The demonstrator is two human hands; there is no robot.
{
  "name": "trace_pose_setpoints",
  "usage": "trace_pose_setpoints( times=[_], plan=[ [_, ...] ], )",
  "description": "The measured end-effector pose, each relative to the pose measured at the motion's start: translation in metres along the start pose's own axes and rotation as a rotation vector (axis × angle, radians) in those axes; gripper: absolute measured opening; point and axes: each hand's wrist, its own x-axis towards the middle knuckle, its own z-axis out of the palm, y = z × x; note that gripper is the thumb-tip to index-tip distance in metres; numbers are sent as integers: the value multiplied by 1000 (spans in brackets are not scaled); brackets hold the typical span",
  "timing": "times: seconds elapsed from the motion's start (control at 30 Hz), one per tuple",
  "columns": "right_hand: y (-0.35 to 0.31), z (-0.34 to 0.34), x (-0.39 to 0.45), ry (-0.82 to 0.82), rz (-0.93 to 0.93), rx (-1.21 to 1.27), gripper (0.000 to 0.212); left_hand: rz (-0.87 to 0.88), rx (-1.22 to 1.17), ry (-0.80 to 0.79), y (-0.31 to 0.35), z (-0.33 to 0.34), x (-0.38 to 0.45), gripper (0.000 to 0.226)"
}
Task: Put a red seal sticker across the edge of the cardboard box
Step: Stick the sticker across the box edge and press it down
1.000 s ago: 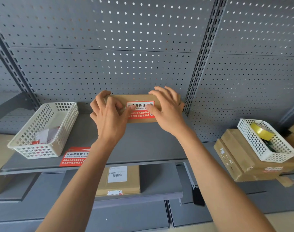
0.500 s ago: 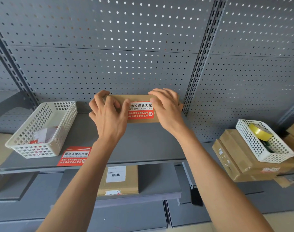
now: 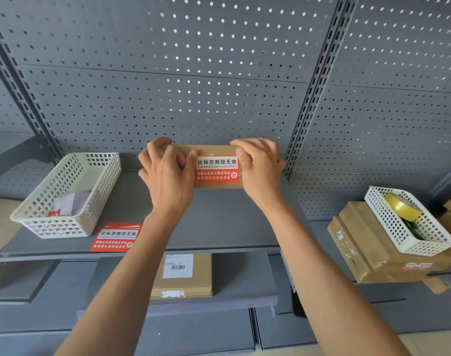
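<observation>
**Operator:** Which step are we in?

**Inspector:** Press-down, by our reading. The cardboard box [image 3: 214, 152] stands on the grey shelf [image 3: 219, 222], back against the perforated panel [image 3: 193, 86]. The red seal sticker [image 3: 216, 168] lies flat on the face turned towards us, its white upper band reaching up near the top edge. Whether it wraps over that edge we cannot tell from this angle.

**Operator:** State of each hand?

**Inspector:** Our left hand [image 3: 168, 176] grips the box's left end, fingers curled over the top, thumb beside the sticker's left margin. Our right hand [image 3: 257, 170] grips the right end the same way, thumb at the sticker's right margin. Neither hand holds anything else.

**Operator:** What does the next move call for?

**Inspector:** We judge that the sticker needs rubbing outward from its centre, then folding over the edge if any length stands free. Keep one hand bracing the box so it does not slide along the shelf.

**Operator:** Spare stock?

**Inspector:** One spare sticker [image 3: 115, 237] lies near the shelf front, beside the white basket [image 3: 91, 222].
</observation>
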Motion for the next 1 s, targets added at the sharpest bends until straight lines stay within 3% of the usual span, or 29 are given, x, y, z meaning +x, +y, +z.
trace_pose_setpoints(
  times=[0.23,0.63,1.0],
  plan=[
    [2,-12,0,-145,-43,-43,30,23,-10,-26,-2,-2,1,42],
    [9,-35,6,-463,-117,-79,63,119,-41,-193,-15,-17,3,26],
    [7,-45,8,-584,-112,-108,89,164,-37,-291,-20,-27,3,46]
  ],
)
